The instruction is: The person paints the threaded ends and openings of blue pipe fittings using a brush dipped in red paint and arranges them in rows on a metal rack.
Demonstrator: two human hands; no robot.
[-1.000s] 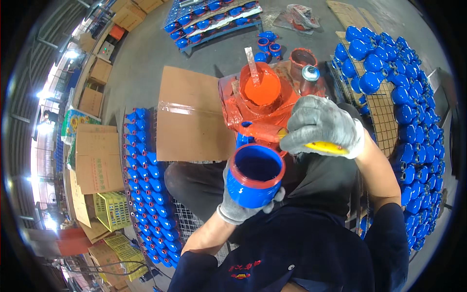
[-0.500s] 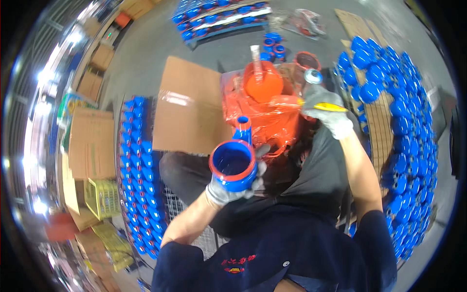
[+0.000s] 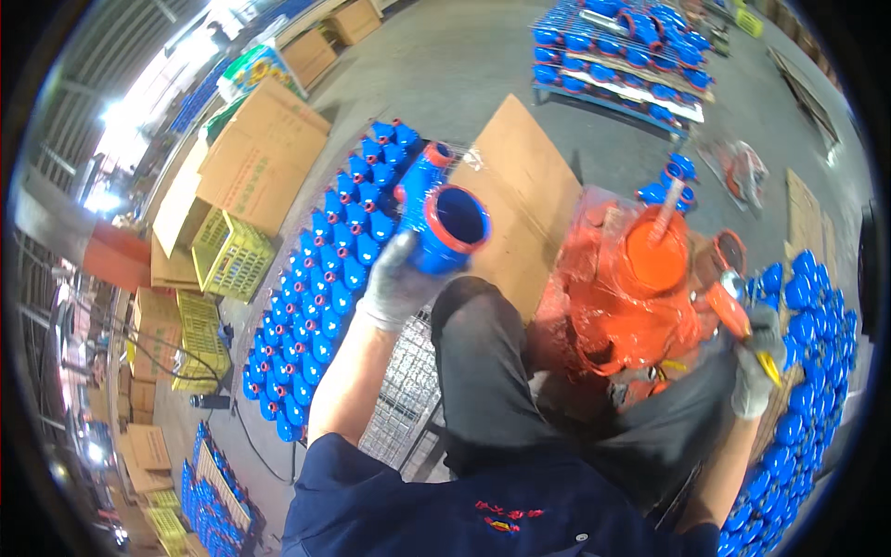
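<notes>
My left hand (image 3: 401, 278), in a grey glove, grips a blue pipe fitting (image 3: 442, 219) with orange-painted rims, held up over the rows of blue fittings (image 3: 320, 297) on my left. My right hand (image 3: 759, 362), also gloved, holds a paintbrush (image 3: 735, 320) with a yellow handle and orange bristles, just right of the orange paint bucket (image 3: 654, 265). A stirring stick (image 3: 666, 212) stands in the paint. The bucket is wrapped in orange-smeared plastic and sits in front of my knees.
A flat cardboard sheet (image 3: 520, 200) lies on the floor. More blue fittings (image 3: 803, 399) fill the right side and a far rack (image 3: 631, 56). Cardboard boxes (image 3: 255, 162) and yellow crates (image 3: 227, 260) stand at the left. A wire mesh pallet (image 3: 404, 399) is under my left arm.
My left hand has swung the blue fitting leftward, out over the rows of fittings. My right hand with the brush has drawn back from the bucket to the right.
</notes>
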